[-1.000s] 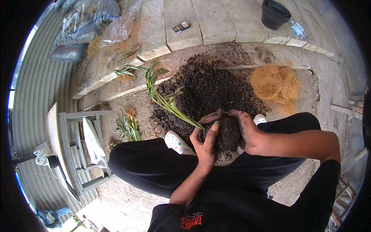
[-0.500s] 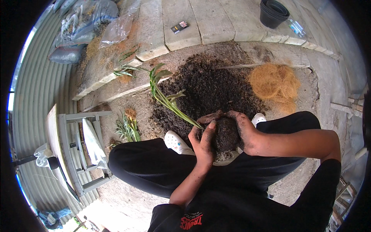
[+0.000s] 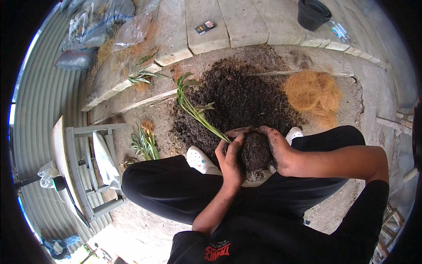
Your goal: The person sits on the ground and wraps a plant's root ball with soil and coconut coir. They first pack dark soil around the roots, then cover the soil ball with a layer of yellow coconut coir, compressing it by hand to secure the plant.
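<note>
Between my two hands is a rounded ball of dark soil (image 3: 257, 152), held over the ground between my knees. My left hand (image 3: 231, 159) is wrapped round its left side, and my right hand (image 3: 277, 149) curves round its right side. Both are smeared with soil. A leafy green plant (image 3: 198, 115) sticks out from the soil ball beside my left fingers, its stems slanting up and left. Where the stems enter the ball is hidden by my fingers. Just beyond my hands spreads a heap of loose dark soil (image 3: 241, 94).
Orange-brown coir fibre (image 3: 313, 94) lies right of the heap. Small plants (image 3: 146, 143) lie to the left, near a grey wooden stool (image 3: 99, 167). Concrete slabs behind hold stacked black pots (image 3: 313, 15), a plastic bottle (image 3: 339, 31) and a small dark packet (image 3: 205, 27). Filled sacks (image 3: 96, 26) stand far left.
The plant's leafy top has shifted slightly to the right. My left fingers have moved a little against the soil ball; both hands still hold it in nearly the same place.
</note>
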Motion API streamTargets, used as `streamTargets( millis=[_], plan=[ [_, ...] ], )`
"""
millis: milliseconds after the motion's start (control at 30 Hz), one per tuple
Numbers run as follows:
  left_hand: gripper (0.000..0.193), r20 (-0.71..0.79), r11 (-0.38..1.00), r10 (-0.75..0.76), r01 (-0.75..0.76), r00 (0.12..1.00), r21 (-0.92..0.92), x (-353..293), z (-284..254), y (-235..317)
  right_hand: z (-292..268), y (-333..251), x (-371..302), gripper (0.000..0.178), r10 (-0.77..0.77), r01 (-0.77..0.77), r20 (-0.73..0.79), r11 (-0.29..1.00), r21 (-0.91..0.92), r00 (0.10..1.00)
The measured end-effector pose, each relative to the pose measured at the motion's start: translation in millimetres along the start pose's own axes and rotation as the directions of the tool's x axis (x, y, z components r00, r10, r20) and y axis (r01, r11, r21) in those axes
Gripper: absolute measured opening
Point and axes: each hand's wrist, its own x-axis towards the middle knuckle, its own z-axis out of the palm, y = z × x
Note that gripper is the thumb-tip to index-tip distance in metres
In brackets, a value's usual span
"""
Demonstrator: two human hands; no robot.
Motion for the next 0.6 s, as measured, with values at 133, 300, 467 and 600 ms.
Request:
streamTargets(
  millis=[133,300,467,600],
  plan=[
    [0.026,-0.001,0.969,-0.122,0.119,0.993,-0.217,1.9,1.2,4.4,6.4,-2.4,-4.9,0.034,0.026,-0.025,-0.038,1.0,0.003,0.999],
    [0.025,0.045,0.97,-0.127,0.133,0.991,-0.205,4.6,-0.4,7.3,5.0,-2.3,-2.6,0.036,0.037,-0.037,0.002,0.999,0.013,0.999],
    [0.024,-0.036,0.968,-0.136,0.125,0.99,-0.216,1.6,2.6,6.5,7.4,-2.7,-6.3,0.036,-0.013,0.013,-0.019,0.999,-0.036,1.0],
    [0.024,-0.002,0.966,-0.139,0.135,0.99,-0.218,4.0,2.0,6.7,7.7,-4.7,-7.7,0.036,0.015,-0.016,-0.035,0.999,-0.045,0.999]
  ],
)
